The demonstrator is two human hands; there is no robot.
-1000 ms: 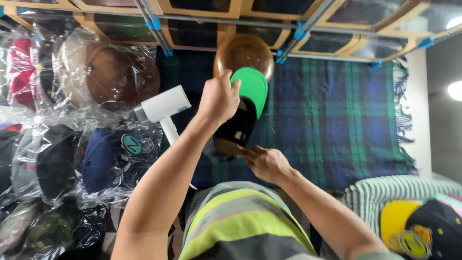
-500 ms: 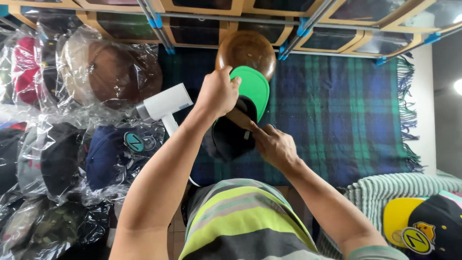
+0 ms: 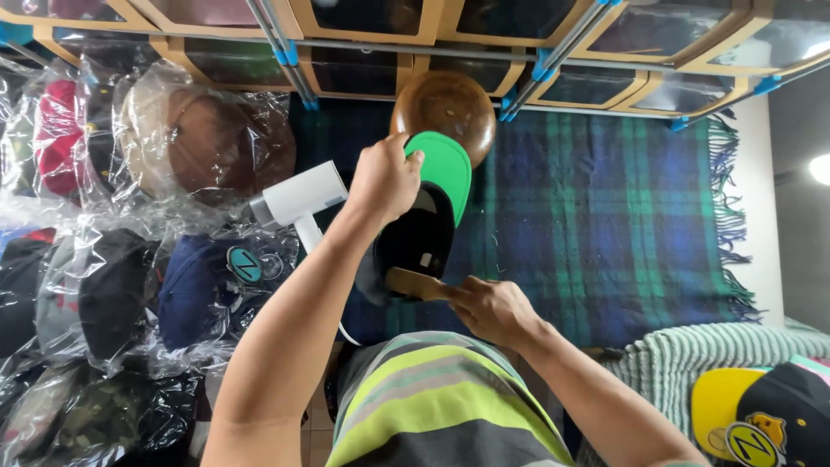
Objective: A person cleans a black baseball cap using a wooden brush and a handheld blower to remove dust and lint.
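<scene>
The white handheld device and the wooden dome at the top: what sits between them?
In the head view, the person's left hand lies between the white device and the wooden dome, gripping the green brim of a black cap.

The left arm stretches forward, its left hand [image 3: 385, 180] curled closed around the cap [image 3: 428, 220] at the brim. The right hand [image 3: 491, 309] sits just below the cap, fingers apparently pinched on a flat wooden piece [image 3: 415, 283].

Plaid blanket [image 3: 605, 225] below wooden cubbies [image 3: 363, 17]
</scene>
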